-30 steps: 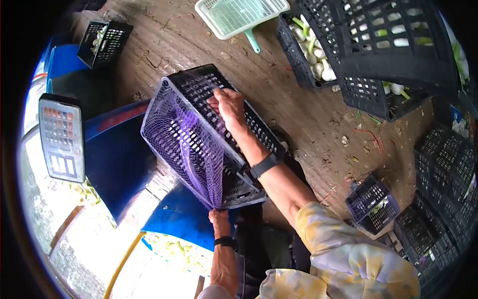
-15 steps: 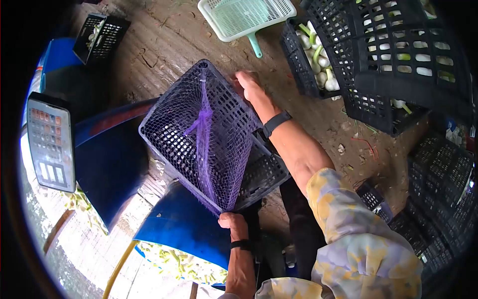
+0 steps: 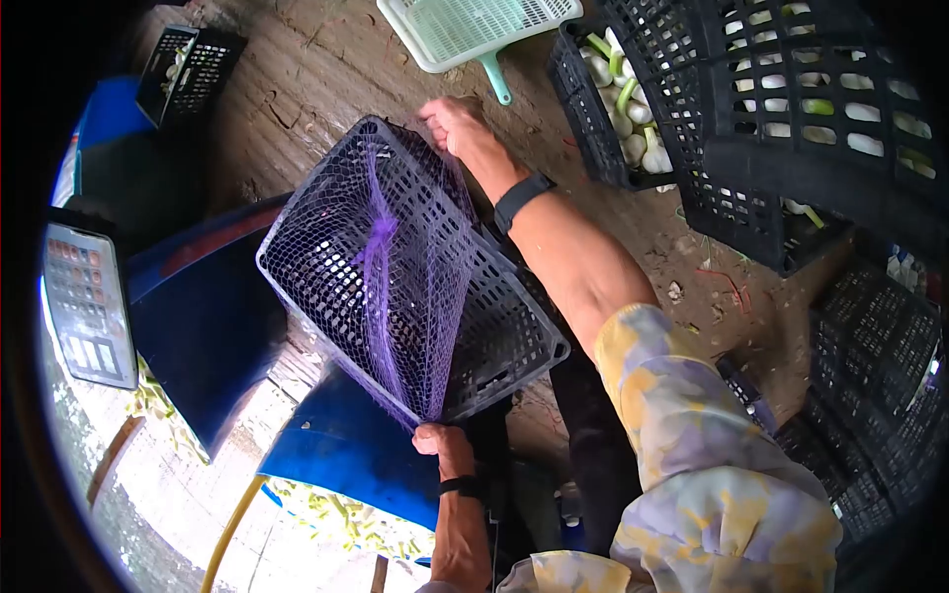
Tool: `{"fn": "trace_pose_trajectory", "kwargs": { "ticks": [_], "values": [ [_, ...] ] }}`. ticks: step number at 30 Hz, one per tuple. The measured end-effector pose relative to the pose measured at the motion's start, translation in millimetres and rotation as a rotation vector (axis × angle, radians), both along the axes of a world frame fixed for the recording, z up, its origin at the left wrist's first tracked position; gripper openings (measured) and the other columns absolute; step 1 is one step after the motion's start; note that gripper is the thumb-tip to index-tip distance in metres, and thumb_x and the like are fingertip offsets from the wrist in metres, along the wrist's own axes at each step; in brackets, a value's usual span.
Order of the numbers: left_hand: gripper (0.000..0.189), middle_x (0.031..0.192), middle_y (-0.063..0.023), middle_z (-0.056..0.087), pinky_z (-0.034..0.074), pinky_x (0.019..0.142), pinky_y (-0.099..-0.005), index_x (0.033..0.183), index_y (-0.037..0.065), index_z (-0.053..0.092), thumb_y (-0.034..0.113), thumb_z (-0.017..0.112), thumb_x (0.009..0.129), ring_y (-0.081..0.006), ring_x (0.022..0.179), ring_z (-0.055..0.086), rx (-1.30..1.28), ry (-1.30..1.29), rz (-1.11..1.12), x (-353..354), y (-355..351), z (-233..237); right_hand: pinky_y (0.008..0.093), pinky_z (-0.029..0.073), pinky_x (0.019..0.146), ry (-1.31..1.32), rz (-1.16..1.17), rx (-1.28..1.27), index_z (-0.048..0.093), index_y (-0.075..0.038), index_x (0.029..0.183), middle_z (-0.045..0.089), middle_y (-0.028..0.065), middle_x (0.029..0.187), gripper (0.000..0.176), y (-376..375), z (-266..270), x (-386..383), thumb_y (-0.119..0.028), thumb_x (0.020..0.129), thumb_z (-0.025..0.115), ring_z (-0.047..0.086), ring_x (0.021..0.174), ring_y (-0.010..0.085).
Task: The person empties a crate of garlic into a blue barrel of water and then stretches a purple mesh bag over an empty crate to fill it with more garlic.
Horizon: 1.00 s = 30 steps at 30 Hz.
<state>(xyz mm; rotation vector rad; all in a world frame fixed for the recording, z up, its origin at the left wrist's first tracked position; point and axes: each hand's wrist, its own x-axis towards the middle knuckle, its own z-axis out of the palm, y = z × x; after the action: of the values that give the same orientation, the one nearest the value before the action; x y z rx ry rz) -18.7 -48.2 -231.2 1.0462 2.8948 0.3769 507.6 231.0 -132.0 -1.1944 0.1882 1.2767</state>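
A purple mesh bag is stretched over one end of a black plastic crate, with a gathered knot across the crate's opening. My left hand is closed on the net's edge at the crate's near corner. At the far side, my right hand is curled closed beside the crate's outer wall, with net drawn toward its fingers. The inside of the crate shows through the mesh, and its right end is uncovered by the net.
Black crates of garlic bulbs stand at the upper right, some stacked. A pale green basket with a handle lies at the top. Blue barrels and a scale's keypad panel are on the left. More black crates stand at the right.
My right hand has moved up and left along the crate's far side, drawing the net with it. More of the crate's right end shows. My left hand stays at the near corner.
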Motion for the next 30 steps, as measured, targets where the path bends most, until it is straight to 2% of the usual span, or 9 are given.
{"fn": "trace_pose_trajectory", "kwargs": {
  "ticks": [4,6,8,13,16,21,25,27,30],
  "values": [
    [0.03,0.077,-0.0155,0.066,0.047,0.063,-0.0423,0.079,-0.002,0.066,0.019,0.045,0.077,-0.0331,0.072,0.063,-0.117,0.043,0.139,13,3,5,0.0266,0.031,0.033,-0.031,-0.394,-0.311,0.055,-0.006,0.057,0.047,0.0027,0.049,0.015,-7,-12,-14,-0.007,0.07,0.062,0.035,0.033,0.0115],
    [0.029,0.073,-0.0166,0.066,0.048,0.062,-0.0418,0.077,-0.004,0.066,0.014,0.043,0.075,-0.0333,0.068,0.063,-0.116,0.099,0.128,47,-1,20,0.0285,0.035,0.033,0.07,-0.421,-0.184,0.057,-0.006,0.06,0.049,0.0042,0.049,0.017,-14,-64,-14,-0.012,0.075,0.057,0.039,0.033,0.0129],
    [0.028,0.07,-0.0159,0.066,0.048,0.059,-0.0407,0.076,-0.003,0.067,0.012,0.043,0.074,-0.0316,0.064,0.063,-0.128,0.079,0.186,33,7,10,0.0281,0.035,0.034,0.011,-0.194,-0.151,0.059,-0.006,0.063,0.05,0.0026,0.052,0.023,-7,-51,-6,-0.016,0.083,0.053,0.043,0.036,0.0131],
    [0.026,0.067,-0.0141,0.064,0.046,0.055,-0.0395,0.072,-0.003,0.064,0.011,0.043,0.074,-0.0293,0.06,0.062,-0.113,0.09,0.195,19,1,11,0.027,0.025,0.034,-0.169,0.381,-0.029,0.056,-0.005,0.065,0.048,0.0023,0.049,0.016,29,-41,19,-0.012,0.079,0.061,0.031,0.034,0.0121],
    [0.024,0.065,-0.013,0.063,0.045,0.052,-0.0388,0.069,-0.002,0.063,0.01,0.042,0.074,-0.0279,0.057,0.06,-0.098,0.099,0.199,18,2,10,0.0273,0.021,0.035,-0.071,0.397,-0.105,0.055,-0.005,0.068,0.045,0.0016,0.047,0.013,45,-34,33,-0.01,0.078,0.061,0.024,0.034,0.0124],
    [0.023,0.062,-0.0111,0.061,0.043,0.048,-0.0377,0.065,-0.001,0.06,0.009,0.042,0.075,-0.0255,0.053,0.059,-0.084,0.136,0.191,22,-7,5,0.0313,0.036,0.036,0.019,-0.334,-0.012,0.051,-0.005,0.069,0.046,0.0034,0.049,0.014,8,-58,-6,-0.012,0.071,0.064,0.045,0.037,0.0177],
    [0.023,0.059,-0.0096,0.06,0.042,0.045,-0.0368,0.062,-0.001,0.058,0.008,0.042,0.075,-0.0236,0.05,0.057,-0.083,0.161,0.171,20,-9,0,0.0313,0.041,0.036,-0.027,-0.155,0.022,0.054,-0.004,0.073,0.056,0.0071,0.057,0.016,20,-58,3,-0.014,0.07,0.066,0.052,0.042,0.0169],
    [0.023,0.058,-0.0089,0.059,0.041,0.044,-0.0363,0.06,0.0,0.057,0.008,0.042,0.075,-0.0227,0.048,0.056,-0.088,0.175,0.166,15,-9,2,0.03,0.047,0.043,-0.405,0.087,-0.078,0.054,-0.004,0.071,0.057,0.0077,0.057,0.013,31,-56,1,-0.012,0.072,0.064,0.054,0.047,0.0165],
    [0.024,0.056,-0.0078,0.058,0.04,0.041,-0.0356,0.058,0.0,0.056,0.007,0.041,0.075,-0.0213,0.045,0.055,-0.088,0.206,0.147,12,-5,4,0.0308,0.051,0.05,-0.174,-0.157,-0.009,0.053,-0.003,0.076,0.058,0.0093,0.064,0.01,30,-68,-11,-0.006,0.074,0.062,0.056,0.053,0.018]
  ]
}}
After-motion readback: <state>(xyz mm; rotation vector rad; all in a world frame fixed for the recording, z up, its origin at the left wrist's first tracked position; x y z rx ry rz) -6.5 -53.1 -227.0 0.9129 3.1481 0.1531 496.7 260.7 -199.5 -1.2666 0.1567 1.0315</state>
